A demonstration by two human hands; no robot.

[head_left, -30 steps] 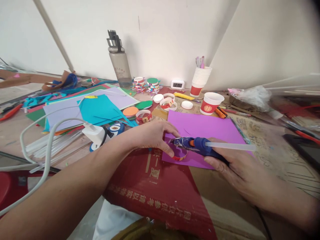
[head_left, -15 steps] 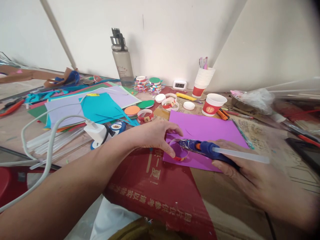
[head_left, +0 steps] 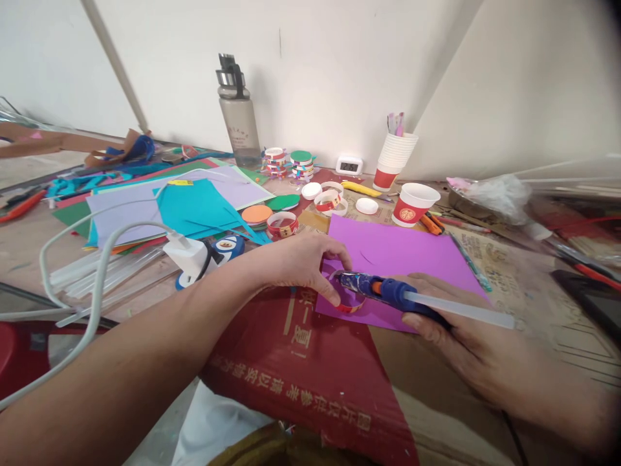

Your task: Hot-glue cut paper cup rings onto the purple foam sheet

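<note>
On a purple sheet of paper (head_left: 410,249) stands a red and white paper ring (head_left: 352,309), cut like a cup's band. My left hand (head_left: 306,260) steadies this ring, thumb at its near side and fingers curled over the far side. A blue hot glue gun (head_left: 388,290) is gripped in my right hand (head_left: 468,330); its nozzle points left into the ring. From the gun's back sticks a long translucent glue stick (head_left: 460,310). Whether the nozzle touches the ring or the paper is hard to tell.
Red cardboard (head_left: 295,375) lies under the near work. More paper rings (head_left: 328,199), a paper cup (head_left: 414,204), stacked cups (head_left: 395,155) and a small clock (head_left: 349,166) stand behind. Coloured paper (head_left: 194,207), a white plug (head_left: 184,255) with cable and spare glue sticks (head_left: 101,275) are left.
The glue gun and my right hand have shifted slightly left, bringing the nozzle further over the ring. My left hand stays at the ring.
</note>
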